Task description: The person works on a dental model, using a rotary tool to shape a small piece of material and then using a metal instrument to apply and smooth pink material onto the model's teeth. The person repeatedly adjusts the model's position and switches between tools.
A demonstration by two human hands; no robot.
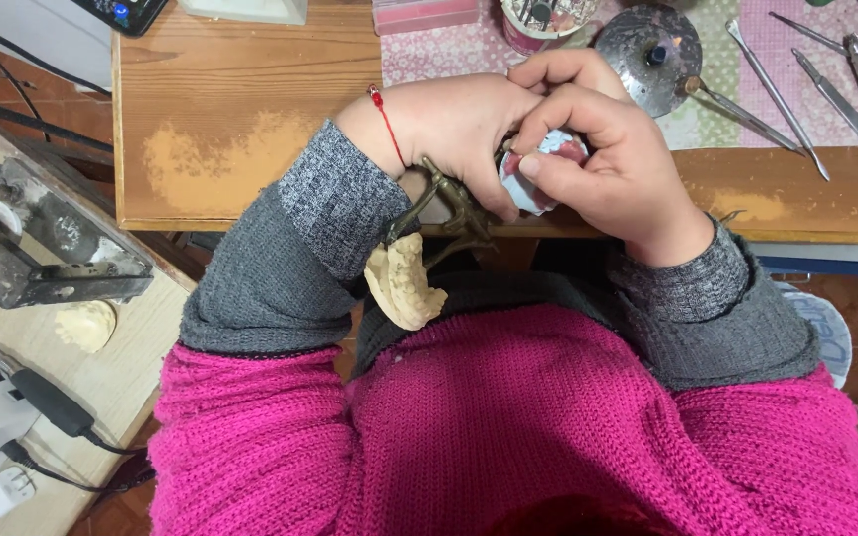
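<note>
Near the upper middle of the frame both hands close around a white and pink plaster cast [548, 174] at the bench [240, 129] edge; the left hand [459, 124] grips it from the left, thumb underneath; the right hand [608, 164] curls over it from the right, fingers pressed on top. A brass hinged frame [454, 213] hangs below the left hand, carrying a pale plaster jaw model [404, 283] above the pink sweater; metal tools [846, 89] lie at upper right.
</note>
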